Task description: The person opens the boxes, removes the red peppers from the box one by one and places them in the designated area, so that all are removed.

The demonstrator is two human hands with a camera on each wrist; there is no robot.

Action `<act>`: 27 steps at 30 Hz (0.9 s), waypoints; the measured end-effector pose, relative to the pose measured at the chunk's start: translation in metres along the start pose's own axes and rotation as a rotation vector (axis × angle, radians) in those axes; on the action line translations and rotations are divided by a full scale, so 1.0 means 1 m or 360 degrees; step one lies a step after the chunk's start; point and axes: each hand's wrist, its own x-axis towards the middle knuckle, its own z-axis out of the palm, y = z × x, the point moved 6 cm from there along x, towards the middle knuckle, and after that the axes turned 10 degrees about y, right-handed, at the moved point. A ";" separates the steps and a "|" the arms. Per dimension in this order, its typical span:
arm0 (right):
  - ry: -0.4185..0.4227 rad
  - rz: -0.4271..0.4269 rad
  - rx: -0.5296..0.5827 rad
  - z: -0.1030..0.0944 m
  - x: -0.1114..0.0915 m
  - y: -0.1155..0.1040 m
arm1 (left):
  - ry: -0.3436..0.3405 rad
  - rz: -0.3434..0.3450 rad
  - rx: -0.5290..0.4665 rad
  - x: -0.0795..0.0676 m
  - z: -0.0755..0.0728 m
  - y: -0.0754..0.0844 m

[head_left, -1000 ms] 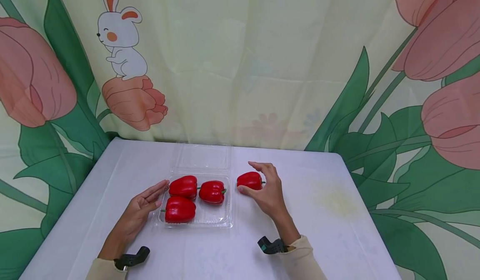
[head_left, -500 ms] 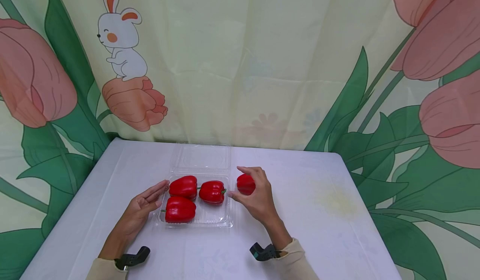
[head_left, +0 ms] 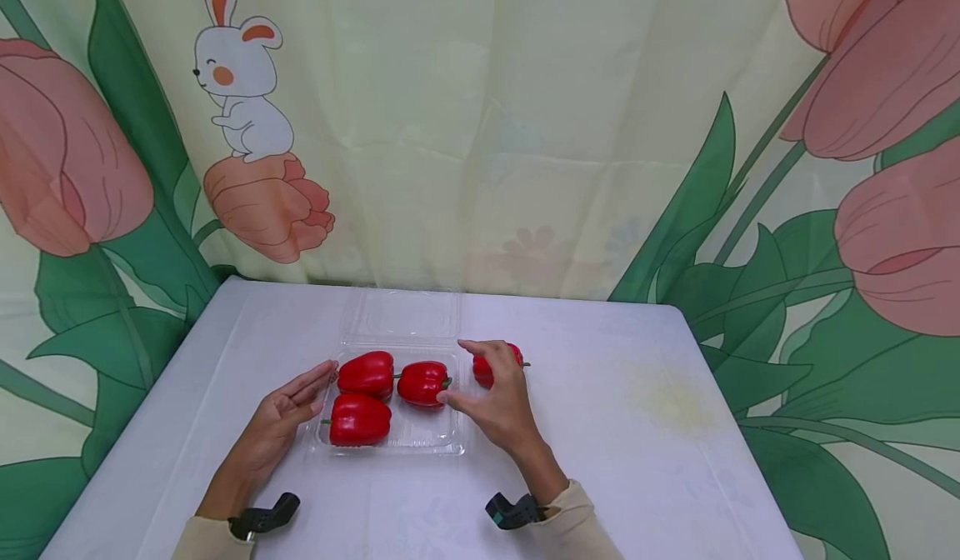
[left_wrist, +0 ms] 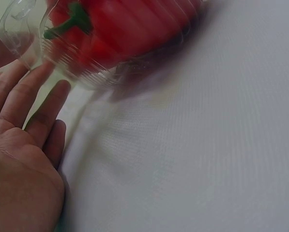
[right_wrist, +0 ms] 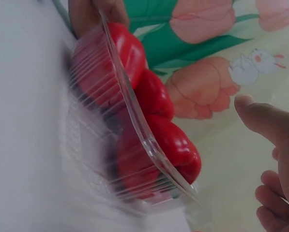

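Three red bell peppers sit in a clear plastic clamshell box (head_left: 427,442): one back left (head_left: 366,374), one front left (head_left: 361,420) and one at the right (head_left: 422,383). With fingers extended, my left hand (head_left: 279,423) rests at the box's left rim; the left wrist view shows its fingertips (left_wrist: 47,67) against the plastic. My right hand (head_left: 497,402), thumb and fingers spread apart, is above the box's right edge with its thumb near the right pepper's green stem. Nothing is in its grasp. A further red pepper (head_left: 483,372) lies on the table, partly hidden behind the right hand.
The box's clear lid (head_left: 403,314) lies folded back toward the curtain. A white cloth covers the table (head_left: 600,427). Behind it hangs a curtain (head_left: 555,127) printed with tulips and a rabbit. Each wrist bears a black camera mount (head_left: 266,517).
My right hand has moved left, away from the loose pepper and over to the box's right edge. The loose pepper stays where it was. My left hand and the box have not moved.
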 end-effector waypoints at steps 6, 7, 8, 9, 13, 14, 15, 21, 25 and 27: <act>-0.0026 -0.0005 0.0004 0.009 -0.003 -0.001 | -0.0003 0.0006 0.0011 0.001 -0.001 -0.001; -0.0033 -0.0007 0.0007 0.011 -0.003 -0.001 | -0.0002 0.0006 0.0013 0.001 -0.001 -0.002; -0.0041 -0.0007 0.0008 0.012 -0.003 -0.001 | -0.0001 0.0005 0.0016 0.001 -0.001 -0.002; -0.0044 -0.0012 0.0007 0.014 -0.004 -0.001 | -0.0001 0.0003 0.0016 0.001 -0.001 -0.002; -0.0068 -0.0023 -0.0026 0.021 -0.005 -0.001 | 0.0002 -0.0014 0.0017 0.001 -0.001 -0.002; -0.0072 -0.0025 -0.0041 0.022 -0.005 -0.001 | 0.0005 -0.0020 0.0015 0.001 -0.001 -0.002; -0.0079 -0.0028 -0.0058 0.024 -0.005 0.000 | 0.0006 -0.0026 0.0013 0.001 -0.001 -0.002; -0.0120 -0.0025 -0.0112 0.033 -0.005 0.002 | 0.0018 -0.0017 0.0025 0.001 -0.001 -0.003; -0.0154 0.0017 -0.0134 0.039 -0.004 0.005 | 0.0018 -0.0007 0.0031 0.001 -0.001 -0.002; -0.0172 0.0034 -0.0149 0.042 -0.004 0.007 | 0.0017 -0.0007 0.0033 0.001 -0.001 -0.002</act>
